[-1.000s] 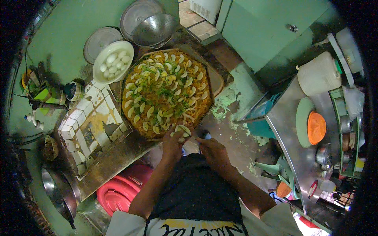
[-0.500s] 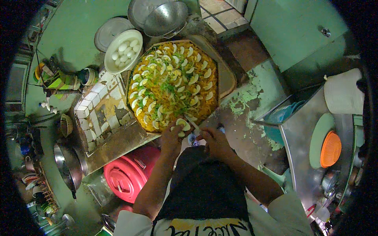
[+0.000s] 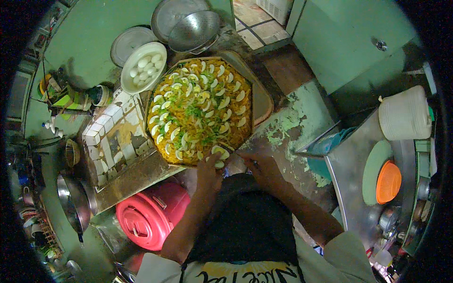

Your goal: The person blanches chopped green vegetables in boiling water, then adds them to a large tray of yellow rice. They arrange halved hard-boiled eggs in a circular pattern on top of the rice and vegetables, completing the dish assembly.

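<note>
My left hand [image 3: 209,173] pinches a cut boiled egg [image 3: 220,152] at the near edge of a big octagonal tray. My right hand [image 3: 265,169] is closed around a knife [image 3: 227,146], whose narrow blade points left and lies against the egg. Orange-yellow noodles [image 3: 214,134] fill the tray, topped with chopped greens and many egg slices. Behind the tray to the left, a white oval bowl [image 3: 124,75] holds several whole peeled eggs [image 3: 144,74].
A metal colander [image 3: 194,31] and round lids [image 3: 131,46] stand behind the bowl. Below the counter at left is a red lidded bin [image 3: 146,219]. On the right, a steel counter [image 3: 347,165] carries an orange basket [image 3: 389,182] and a white container [image 3: 405,113].
The view has shifted slightly, so the tray and counter sit a little more to the left and lower. The knife blade has come over the egg in my left hand.
</note>
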`<state>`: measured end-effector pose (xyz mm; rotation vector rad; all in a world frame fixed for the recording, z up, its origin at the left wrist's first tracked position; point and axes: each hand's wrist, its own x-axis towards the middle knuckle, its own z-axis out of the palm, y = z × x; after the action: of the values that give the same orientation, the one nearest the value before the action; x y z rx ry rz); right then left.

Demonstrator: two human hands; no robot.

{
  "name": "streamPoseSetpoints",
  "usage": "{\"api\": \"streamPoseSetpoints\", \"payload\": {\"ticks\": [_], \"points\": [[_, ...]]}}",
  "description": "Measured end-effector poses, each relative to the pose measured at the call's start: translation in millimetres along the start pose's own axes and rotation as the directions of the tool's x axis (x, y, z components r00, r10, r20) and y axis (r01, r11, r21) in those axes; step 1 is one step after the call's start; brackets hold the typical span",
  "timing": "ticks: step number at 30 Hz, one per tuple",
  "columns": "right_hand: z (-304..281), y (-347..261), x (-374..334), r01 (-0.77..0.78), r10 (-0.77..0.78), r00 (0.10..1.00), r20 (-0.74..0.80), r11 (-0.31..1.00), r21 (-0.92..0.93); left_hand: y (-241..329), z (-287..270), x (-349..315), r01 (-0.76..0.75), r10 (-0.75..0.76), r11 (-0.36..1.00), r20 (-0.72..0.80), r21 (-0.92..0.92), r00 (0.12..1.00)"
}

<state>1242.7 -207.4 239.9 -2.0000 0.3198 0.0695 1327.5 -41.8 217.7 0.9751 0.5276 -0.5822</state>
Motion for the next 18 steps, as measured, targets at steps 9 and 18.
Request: {"api": "streamPoseSetpoints", "payload": {"ticks": [9,18], "points": [[-12,-31,-12,-0.197,0.177,0.978,0.112,0.958,0.207,-7,-4,8,-0.053,0.047,0.996,0.087,0.073,0.995],[-36,10,19,-0.083,0.083,0.987,0.135,0.996,-0.005,-11,21,6,-0.549,0.415,0.465,0.376,0.695,0.828]]}}
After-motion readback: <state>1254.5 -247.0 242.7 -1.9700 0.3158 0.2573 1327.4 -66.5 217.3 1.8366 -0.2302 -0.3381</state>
